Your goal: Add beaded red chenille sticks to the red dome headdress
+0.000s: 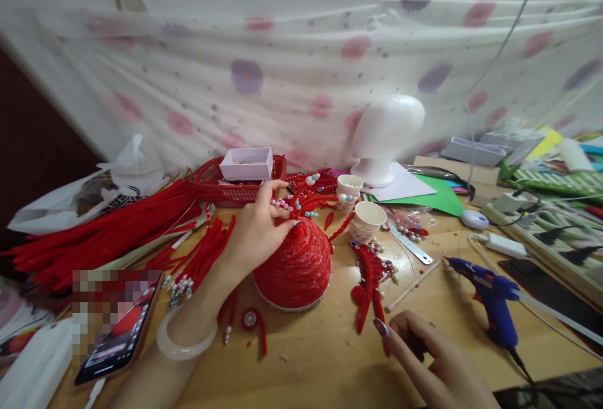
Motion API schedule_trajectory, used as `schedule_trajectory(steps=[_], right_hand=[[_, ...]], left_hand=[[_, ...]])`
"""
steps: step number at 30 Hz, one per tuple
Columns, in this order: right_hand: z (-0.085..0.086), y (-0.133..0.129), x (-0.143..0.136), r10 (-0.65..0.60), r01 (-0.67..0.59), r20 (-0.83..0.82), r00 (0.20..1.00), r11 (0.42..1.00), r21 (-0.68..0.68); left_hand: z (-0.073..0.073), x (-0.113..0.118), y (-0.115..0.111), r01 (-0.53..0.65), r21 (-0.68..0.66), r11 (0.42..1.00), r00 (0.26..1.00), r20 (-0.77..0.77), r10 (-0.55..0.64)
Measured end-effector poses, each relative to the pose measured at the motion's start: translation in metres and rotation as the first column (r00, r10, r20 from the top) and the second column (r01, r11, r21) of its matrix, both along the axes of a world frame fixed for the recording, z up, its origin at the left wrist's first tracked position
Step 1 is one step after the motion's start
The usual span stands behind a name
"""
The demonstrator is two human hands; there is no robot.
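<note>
A red dome-shaped piece point(299, 264) with a beaded rim stands on the wooden table point(311, 359). My left hand point(264, 220) reaches over its top, with fingers and thumb closed around the red stems and beads point(282, 206) there. My right hand point(424, 352) is low at the right, its index finger stretched out beside the tip of a red fuzzy piece point(365, 289); its other fingers are curled. I see nothing held in it. A red curl with a round gem point(250, 318) lies in front of the dome.
A blue glue gun point(494, 302) lies at the right. Paper cups point(367, 220) and a white foam head point(389, 132) stand behind. At the left are red stems point(108, 220) and a phone point(125, 333); a red basket point(207, 176) holds a white box point(246, 164).
</note>
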State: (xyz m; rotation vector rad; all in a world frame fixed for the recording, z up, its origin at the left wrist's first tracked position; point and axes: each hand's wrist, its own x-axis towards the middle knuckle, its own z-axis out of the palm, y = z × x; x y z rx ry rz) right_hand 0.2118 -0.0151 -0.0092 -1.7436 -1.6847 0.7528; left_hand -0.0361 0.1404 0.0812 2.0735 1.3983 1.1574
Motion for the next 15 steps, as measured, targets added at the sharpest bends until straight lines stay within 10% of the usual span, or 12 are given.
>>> schedule_trajectory(steps=[15], right_hand=[[-0.006,0.001,0.01,-0.015,0.015,-0.006,1.0,0.998,-0.068]], left_hand=[[-0.007,-0.001,0.007,0.029,-0.041,0.999,0.993,0.118,-0.024]])
